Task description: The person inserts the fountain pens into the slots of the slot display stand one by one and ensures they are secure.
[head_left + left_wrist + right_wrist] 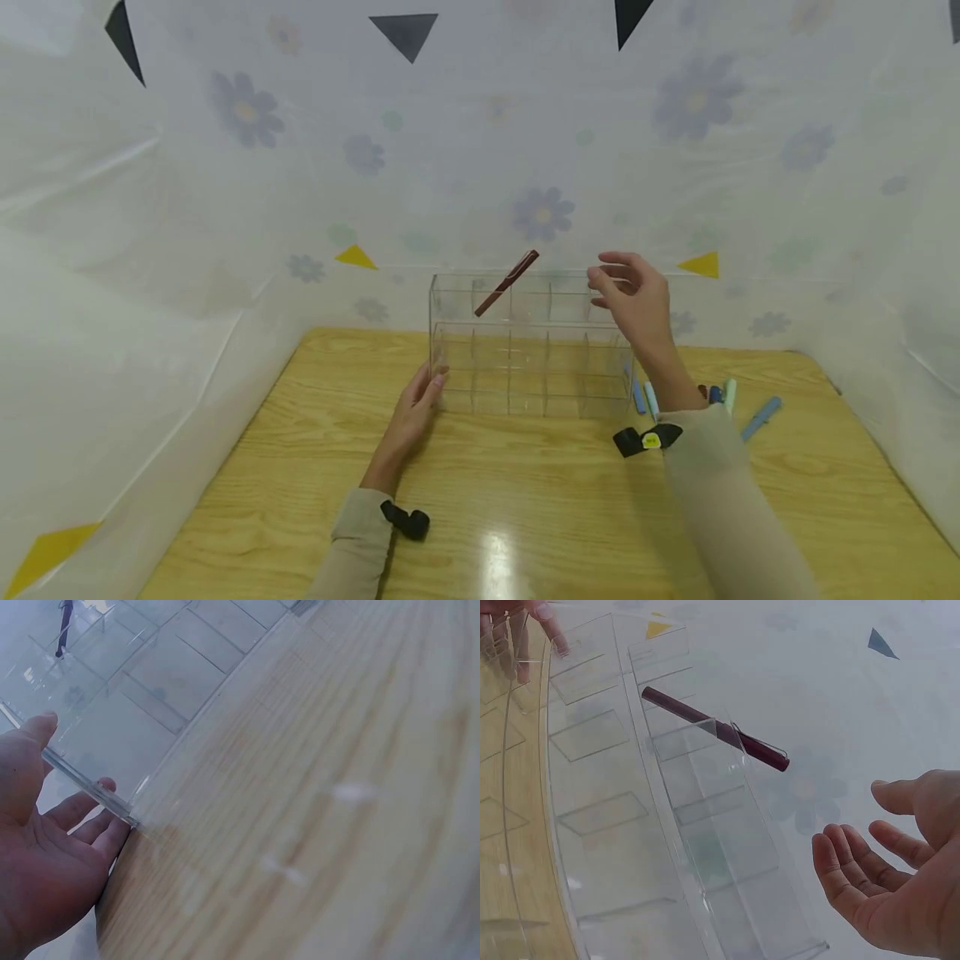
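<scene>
A clear acrylic organizer with rows of compartments stands upright on the wooden table. My left hand holds its left side edge, the thumb on one side of the panel and the fingers around the other. A dark red pen with a metal clip leans in the top row, second compartment from the left; its clip end sticks out above the rim. Up by the organizer's top right corner, my right hand hovers with loosely bent fingers and nothing in them. In the right wrist view, a gap separates it from the pen.
Right of the organizer, several pens lie on the wooden table, among them a blue pen, a pale green one and a light blue one. My right forearm partly covers this group. A flower-printed curtain hangs behind the table.
</scene>
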The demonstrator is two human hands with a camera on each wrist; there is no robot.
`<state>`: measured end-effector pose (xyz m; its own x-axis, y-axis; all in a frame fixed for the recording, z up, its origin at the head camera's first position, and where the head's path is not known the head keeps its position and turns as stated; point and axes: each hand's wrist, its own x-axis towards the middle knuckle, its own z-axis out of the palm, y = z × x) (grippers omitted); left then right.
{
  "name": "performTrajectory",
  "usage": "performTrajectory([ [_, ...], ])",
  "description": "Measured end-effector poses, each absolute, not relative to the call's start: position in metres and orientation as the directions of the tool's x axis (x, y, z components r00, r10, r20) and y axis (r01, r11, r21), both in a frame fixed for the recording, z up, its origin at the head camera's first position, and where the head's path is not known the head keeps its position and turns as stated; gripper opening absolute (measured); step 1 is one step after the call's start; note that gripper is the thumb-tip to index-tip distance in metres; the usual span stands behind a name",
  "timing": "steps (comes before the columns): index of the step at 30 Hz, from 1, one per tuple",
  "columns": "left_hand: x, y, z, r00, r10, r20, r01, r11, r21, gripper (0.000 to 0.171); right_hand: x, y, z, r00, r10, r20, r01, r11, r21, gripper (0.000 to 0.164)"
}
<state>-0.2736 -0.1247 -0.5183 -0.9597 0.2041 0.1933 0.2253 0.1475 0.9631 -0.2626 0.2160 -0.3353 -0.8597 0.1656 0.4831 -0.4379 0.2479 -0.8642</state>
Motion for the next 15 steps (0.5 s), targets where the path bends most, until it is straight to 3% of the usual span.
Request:
performTrajectory([
  [15,-0.272,-0.129,-0.514,-0.956,0.212,0.200,0.236,0.161,0.958,0.055,-0.194,0.290,-0.373,-0.869,0.326,0.372,-0.370,0.072,-0.926,0.035],
])
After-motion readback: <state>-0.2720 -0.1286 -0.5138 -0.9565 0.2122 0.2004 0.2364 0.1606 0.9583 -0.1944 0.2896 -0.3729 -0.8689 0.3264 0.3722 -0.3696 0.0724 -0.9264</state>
